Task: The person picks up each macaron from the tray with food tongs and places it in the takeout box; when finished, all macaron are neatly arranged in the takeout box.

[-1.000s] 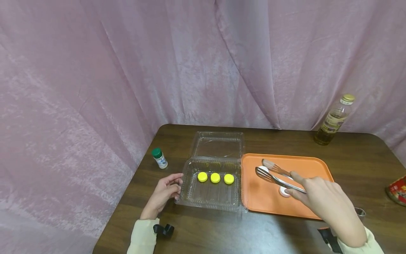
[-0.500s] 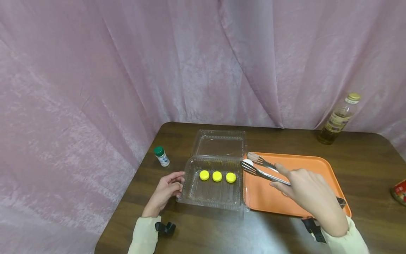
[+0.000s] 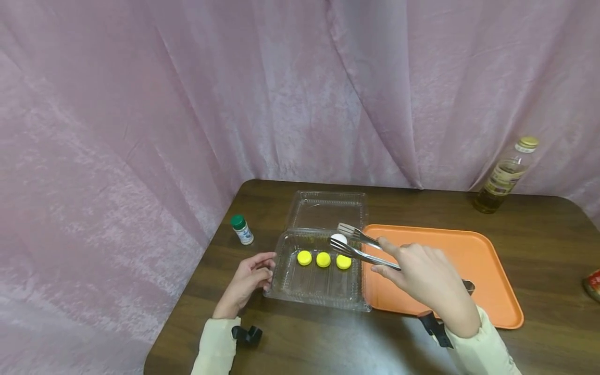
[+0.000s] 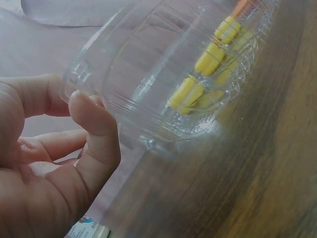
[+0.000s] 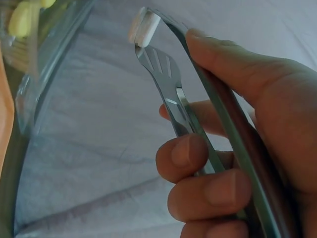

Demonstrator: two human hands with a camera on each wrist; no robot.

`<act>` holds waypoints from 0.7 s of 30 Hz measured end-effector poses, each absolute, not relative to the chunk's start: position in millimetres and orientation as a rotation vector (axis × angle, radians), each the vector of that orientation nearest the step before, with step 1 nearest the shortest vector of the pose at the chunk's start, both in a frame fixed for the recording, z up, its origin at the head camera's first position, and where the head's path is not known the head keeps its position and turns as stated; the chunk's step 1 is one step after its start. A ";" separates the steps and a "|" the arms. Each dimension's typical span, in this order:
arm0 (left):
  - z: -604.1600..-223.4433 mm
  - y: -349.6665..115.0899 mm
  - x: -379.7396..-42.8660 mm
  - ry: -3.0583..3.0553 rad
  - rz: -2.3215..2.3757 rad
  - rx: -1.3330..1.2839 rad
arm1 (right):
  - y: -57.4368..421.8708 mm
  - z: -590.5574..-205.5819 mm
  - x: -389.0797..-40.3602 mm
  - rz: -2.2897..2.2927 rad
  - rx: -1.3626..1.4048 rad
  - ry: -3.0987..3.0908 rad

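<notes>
My left hand (image 3: pixel 248 281) pinches the near left rim of a hinged clear plastic container (image 3: pixel 311 296), its lid lying open behind the base; the left wrist view shows thumb and a finger at the rim. A row of 3 yellow macarons (image 3: pixel 323 260) stands inside. My right hand (image 3: pixel 424 278) grips metal tongs (image 5: pixel 218 99) with slotted, fork-like ends. Between these tips is a white macaron (image 5: pixel 147 29), held above the container behind the right-hand yellow macaron in the head view.
An orange tray (image 3: pixel 497 297) lies against the container's right side, partly hidden by my right hand. A green-capped shaker (image 3: pixel 242 230) stands left. An oil bottle (image 3: pixel 502 179) is at the back right, and a red can (image 3: pixel 593 284) shows at the right edge.
The right hand has carried the tongs and the white macaron left from over the tray to over the container. The left hand keeps its place at the rim.
</notes>
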State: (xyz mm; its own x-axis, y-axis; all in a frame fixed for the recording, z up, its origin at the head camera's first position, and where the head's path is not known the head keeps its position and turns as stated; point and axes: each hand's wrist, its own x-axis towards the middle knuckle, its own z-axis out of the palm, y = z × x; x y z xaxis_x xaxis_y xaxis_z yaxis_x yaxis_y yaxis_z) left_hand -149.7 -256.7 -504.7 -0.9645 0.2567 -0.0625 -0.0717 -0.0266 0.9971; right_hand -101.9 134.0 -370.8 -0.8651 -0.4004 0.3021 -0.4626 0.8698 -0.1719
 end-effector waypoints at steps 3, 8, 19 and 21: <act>-504.7 -257.4 -149.6 2.011 2.088 0.201 | 126.9 -371.1 -103.3 0.358 0.683 -2.764; -503.8 -256.7 -151.7 2.022 2.082 0.187 | 118.3 -374.4 -107.3 0.375 0.724 -2.758; -499.7 -252.1 -152.1 2.048 2.071 0.179 | 109.2 -390.6 -117.0 0.418 0.796 -2.982; -498.4 -252.7 -151.0 2.051 2.068 0.183 | 104.3 -393.8 -118.9 0.409 0.809 -3.043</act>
